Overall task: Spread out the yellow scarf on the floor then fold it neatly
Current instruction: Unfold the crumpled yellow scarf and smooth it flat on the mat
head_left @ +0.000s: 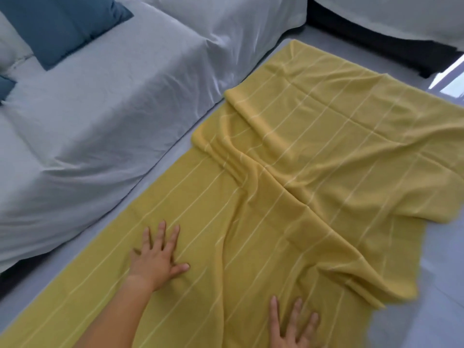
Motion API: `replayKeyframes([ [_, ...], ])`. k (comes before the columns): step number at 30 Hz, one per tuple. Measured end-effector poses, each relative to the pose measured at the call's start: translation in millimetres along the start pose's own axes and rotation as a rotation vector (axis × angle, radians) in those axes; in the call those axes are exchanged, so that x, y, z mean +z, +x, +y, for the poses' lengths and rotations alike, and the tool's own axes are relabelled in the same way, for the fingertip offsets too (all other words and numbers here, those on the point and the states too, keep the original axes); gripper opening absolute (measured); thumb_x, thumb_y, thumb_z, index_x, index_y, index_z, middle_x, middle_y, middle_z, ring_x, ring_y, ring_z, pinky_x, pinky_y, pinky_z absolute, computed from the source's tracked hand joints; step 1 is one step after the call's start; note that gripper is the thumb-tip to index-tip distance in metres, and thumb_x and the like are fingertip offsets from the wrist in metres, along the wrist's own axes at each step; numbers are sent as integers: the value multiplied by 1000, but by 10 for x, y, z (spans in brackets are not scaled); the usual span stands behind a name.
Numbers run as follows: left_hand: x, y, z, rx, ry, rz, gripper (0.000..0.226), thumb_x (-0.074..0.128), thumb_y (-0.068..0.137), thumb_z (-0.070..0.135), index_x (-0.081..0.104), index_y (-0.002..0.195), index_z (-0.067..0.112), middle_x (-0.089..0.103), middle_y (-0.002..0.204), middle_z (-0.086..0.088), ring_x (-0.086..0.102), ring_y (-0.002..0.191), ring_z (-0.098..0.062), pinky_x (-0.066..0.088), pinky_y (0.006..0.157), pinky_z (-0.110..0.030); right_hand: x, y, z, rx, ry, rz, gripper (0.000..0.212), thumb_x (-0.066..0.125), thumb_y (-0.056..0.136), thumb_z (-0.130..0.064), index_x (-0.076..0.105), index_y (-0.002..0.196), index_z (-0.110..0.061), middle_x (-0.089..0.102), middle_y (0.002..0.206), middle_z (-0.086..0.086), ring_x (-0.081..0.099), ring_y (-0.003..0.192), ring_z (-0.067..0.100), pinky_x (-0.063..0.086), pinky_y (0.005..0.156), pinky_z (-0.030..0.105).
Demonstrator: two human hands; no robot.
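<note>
Head view has your left hand [157, 259] flat on the yellow scarf [313, 151], fingers fanned, palm pressing the cloth against the floor [431, 285] — a released grip, grasping nothing. Your right hand [292, 327] sits near the bottom edge of the frame, also splayed open on the cloth, with the wrist cut off from view; it too holds nothing and only rests on the fabric.

Outward from your palms, the near part of the scarf lies fairly smooth along the side of the bed [100, 121], its pale stripes running straight. Farther out it is not flat: a bundle of ridges bunches at the middle, and the far half lies doubled over with a loose edge turned across the layer beneath. On the right, the border is rumpled and curls in on the bare floor.

You look to be in the spreading step, with folding not yet begun. The next move probably calls for pinching the doubled-over far section and drawing it away from you to open the overlap, then sweeping both palms outward through the central ridges — and tugging the crumpled right border square so the stripes line up before any fold. Blue pillows [62, 28] stay clear on the bed.
</note>
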State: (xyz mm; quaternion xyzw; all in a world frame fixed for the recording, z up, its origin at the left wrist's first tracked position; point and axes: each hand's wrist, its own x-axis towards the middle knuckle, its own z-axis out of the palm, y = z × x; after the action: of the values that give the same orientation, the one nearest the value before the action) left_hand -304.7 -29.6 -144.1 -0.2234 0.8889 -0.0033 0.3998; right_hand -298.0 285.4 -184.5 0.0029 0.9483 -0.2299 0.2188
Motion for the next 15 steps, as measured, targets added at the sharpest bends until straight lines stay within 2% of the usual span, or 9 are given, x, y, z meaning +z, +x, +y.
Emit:
replayKeyframes([
  [2,0,-9,-21,15,-18,-7,100,27,73,83,-41,128,34,-42,143,0,-23,138,-38,23,106,-64,-49,-218,-94,51,-82,-290,56,23,94,-56,6,146,-42,10,156,7,5,141,44,12,96,78],
  [3,6,-16,-42,24,-17,-8,99,27,74,83,-41,128,34,-41,144,0,-24,138,-37,24,105,-64,-121,-250,-161,113,-140,-426,90,30,72,-85,-10,143,-46,-11,156,4,-13,140,43,-7,93,80],
  [4,21,-29,-75,31,-15,-10,99,27,74,83,-41,128,35,-41,144,1,-24,138,-37,25,105,-64,-179,-251,-203,160,-205,-516,128,30,36,-100,-32,134,-45,-36,148,2,-33,132,44,-25,83,77],
  [5,47,-43,-117,34,-16,-14,98,27,73,83,-41,127,36,-41,145,2,-25,138,-36,25,104,-65,-186,-267,-205,192,-279,-517,142,21,13,-100,-49,122,-40,-54,135,4,-44,123,45,-33,72,70],
  [6,78,-59,-169,33,-19,-17,98,27,73,84,-40,127,38,-41,145,3,-25,138,-36,26,103,-65,-250,-319,-260,217,-322,-543,143,17,7,-96,-55,116,-37,-62,125,6,-48,119,45,-35,66,67],
  [8,143,-91,-286,29,-34,-7,97,25,71,85,-39,127,40,-40,146,6,-25,139,-34,25,103,-66,-270,-448,-261,178,-356,-603,146,24,11,-95,-52,121,-36,-63,123,5,-48,121,40,-34,66,66],
  [11,237,-117,-403,47,-68,35,97,25,70,86,-33,134,43,-38,148,7,-24,139,-32,21,104,-67,-177,-667,-232,96,-356,-509,144,49,33,-93,-47,125,-39,-60,128,3,-46,125,37,-26,82,70],
  [13,314,-165,-457,54,-81,47,96,25,71,85,-30,136,42,-37,148,7,-24,139,-32,18,104,-67,-126,-784,-212,64,-370,-448,138,51,42,-91,-48,124,-39,-61,127,2,-47,124,37,-22,86,71],
  [15,422,-229,-540,62,-73,64,97,23,69,86,-30,137,41,-37,148,7,-23,139,-32,16,104,-68,-32,-907,-166,48,-359,-416,136,50,45,-91,-47,125,-38,-62,126,2,-48,123,36,-27,79,69],
])
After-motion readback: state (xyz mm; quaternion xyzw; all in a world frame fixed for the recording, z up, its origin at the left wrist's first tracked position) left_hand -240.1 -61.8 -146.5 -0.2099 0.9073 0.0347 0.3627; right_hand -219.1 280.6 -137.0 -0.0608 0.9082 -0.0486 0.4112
